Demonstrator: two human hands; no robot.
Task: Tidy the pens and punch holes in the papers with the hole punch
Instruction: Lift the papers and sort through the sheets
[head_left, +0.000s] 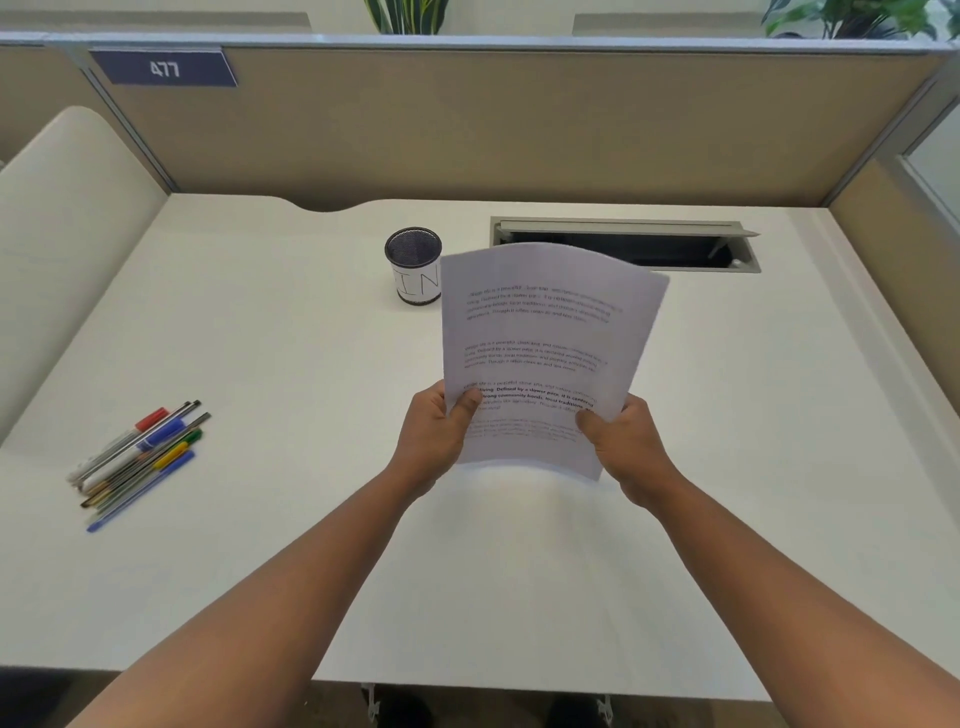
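Papers (545, 338), printed and bowed, upright above desk, pinched by left hand (434, 434) and right hand (626, 447).

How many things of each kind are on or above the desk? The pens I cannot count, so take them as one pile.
Pile of pens: 1
Pen cup: 1
Stack of papers, held by left hand and right hand: 1
Hole punch: 0 in view
Total: 3
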